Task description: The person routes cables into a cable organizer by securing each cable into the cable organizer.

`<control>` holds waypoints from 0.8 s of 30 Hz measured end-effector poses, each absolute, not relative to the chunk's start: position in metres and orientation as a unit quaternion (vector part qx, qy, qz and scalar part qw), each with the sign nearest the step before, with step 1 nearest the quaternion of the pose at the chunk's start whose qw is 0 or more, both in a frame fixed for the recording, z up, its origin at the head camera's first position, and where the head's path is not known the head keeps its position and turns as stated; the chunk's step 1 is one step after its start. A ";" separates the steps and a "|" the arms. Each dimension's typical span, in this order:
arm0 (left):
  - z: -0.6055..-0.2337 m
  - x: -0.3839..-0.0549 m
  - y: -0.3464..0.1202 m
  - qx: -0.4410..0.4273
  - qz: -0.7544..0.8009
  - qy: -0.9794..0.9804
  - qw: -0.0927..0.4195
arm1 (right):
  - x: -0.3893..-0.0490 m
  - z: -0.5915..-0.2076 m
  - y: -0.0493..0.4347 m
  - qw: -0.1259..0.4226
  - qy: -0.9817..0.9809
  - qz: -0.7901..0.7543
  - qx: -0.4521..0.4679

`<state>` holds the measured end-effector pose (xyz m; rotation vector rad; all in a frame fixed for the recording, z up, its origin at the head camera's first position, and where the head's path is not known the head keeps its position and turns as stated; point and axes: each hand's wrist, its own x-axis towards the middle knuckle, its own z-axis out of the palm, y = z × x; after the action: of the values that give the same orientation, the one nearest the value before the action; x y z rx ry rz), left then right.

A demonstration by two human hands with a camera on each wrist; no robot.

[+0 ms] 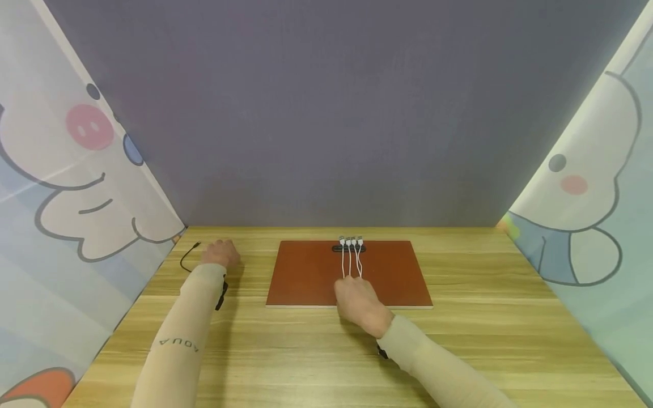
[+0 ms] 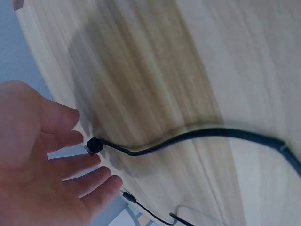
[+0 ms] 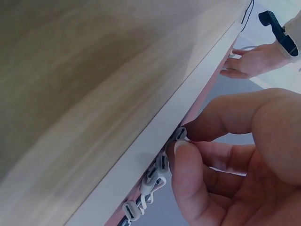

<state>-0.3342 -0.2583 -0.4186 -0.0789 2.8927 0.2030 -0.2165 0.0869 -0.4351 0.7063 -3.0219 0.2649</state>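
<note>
My right hand point(image 1: 359, 303) is at the front edge of a reddish-brown board point(image 1: 306, 275), where its thumb and finger pinch a small white cable connector point(image 3: 180, 133). Beside those fingertips lie other white connectors point(image 3: 162, 162) along the board's pale edge. Several white cables point(image 1: 350, 263) run from the hand's area back to white plugs seated at a dark hub point(image 1: 335, 248). On the far left, my left hand point(image 1: 220, 253) has its fingers loosely bent, with the fingertips right at the black plug point(image 2: 95, 145) of a black cable point(image 2: 221, 133).
The wooden table point(image 1: 469, 277) carries the board in its middle. A grey panel point(image 1: 336, 113) rises behind it, and cartoon-printed curtains point(image 1: 56, 170) close in both sides. The black cable's other end point(image 2: 128, 196) lies farther left on the table.
</note>
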 end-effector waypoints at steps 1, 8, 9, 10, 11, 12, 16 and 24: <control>-0.419 -0.333 -0.259 -0.027 0.077 0.989 0.121 | -0.216 -0.435 0.087 0.012 -0.970 0.085 0.226; -0.419 -0.332 -0.261 -0.019 0.109 0.991 0.078 | -0.217 -0.436 0.086 0.014 -0.971 0.088 0.223; -0.419 -0.333 -0.261 -0.016 0.111 0.991 0.069 | -0.217 -0.436 0.086 0.016 -0.971 0.088 0.222; -0.420 -0.333 -0.261 -0.014 0.110 0.992 0.063 | -0.217 -0.436 0.086 0.018 -0.971 0.088 0.222; -0.420 -0.334 -0.261 -0.012 0.108 0.992 0.058 | -0.217 -0.436 0.086 0.019 -0.971 0.088 0.223; -0.420 -0.334 -0.261 -0.011 0.107 0.993 0.055 | -0.217 -0.436 0.086 0.019 -0.971 0.089 0.223; -0.421 -0.335 -0.260 -0.011 0.109 0.993 0.052 | -0.217 -0.434 0.089 0.012 -0.970 0.107 0.217; -0.413 -0.335 -0.252 0.009 0.129 0.990 0.047 | -0.214 -0.432 0.094 0.008 -0.966 0.151 0.208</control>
<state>-0.3353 -0.2521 -0.4132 0.0285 3.0221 0.3944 -0.2143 0.0937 -0.4316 0.6498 -3.0211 0.4727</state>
